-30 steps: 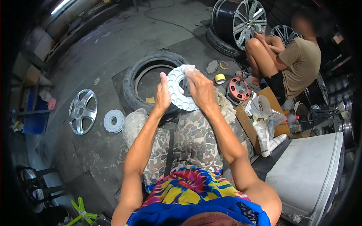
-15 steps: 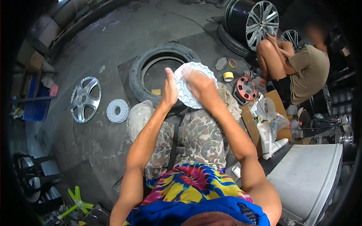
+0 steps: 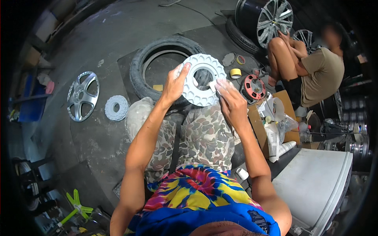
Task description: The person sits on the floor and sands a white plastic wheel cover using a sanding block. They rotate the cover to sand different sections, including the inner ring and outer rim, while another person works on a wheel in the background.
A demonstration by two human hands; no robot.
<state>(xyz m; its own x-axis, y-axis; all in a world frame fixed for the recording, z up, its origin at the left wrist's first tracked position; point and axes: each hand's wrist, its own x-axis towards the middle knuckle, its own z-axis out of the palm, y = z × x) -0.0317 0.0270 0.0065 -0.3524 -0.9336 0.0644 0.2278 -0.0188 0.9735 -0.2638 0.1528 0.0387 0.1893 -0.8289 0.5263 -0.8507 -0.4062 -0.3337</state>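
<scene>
A light grey ring-shaped disc (image 3: 189, 93) with a scalloped rim and a round central hole is held up over my knees. My left hand (image 3: 173, 85) grips its left edge, with the thumb on the upper face and the fingers reaching underneath. On the right side of the disc, my right hand (image 3: 233, 103) pinches a small white piece (image 3: 213, 86) against the surface by the hole. Whether that piece is paper or an abrasive sheet, I cannot tell. Similar grey rings (image 3: 110, 111), seemingly stacked, lie on the floor to the left.
A tyre (image 3: 136, 72) lies just beyond my knees. Left stands a silver five-spoke wheel face (image 3: 81, 96). Right are yellow tape (image 3: 235, 73), a red reel (image 3: 253, 87), a filled cardboard box (image 3: 258, 126) and a white panel (image 3: 311, 177). A seated person (image 3: 321, 76) handles a wheel (image 3: 271, 23).
My right hand has drawn back from across the disc to its right edge, uncovering the central hole. My left hand now grips the rim, and the disc has tilted and risen slightly in view.
</scene>
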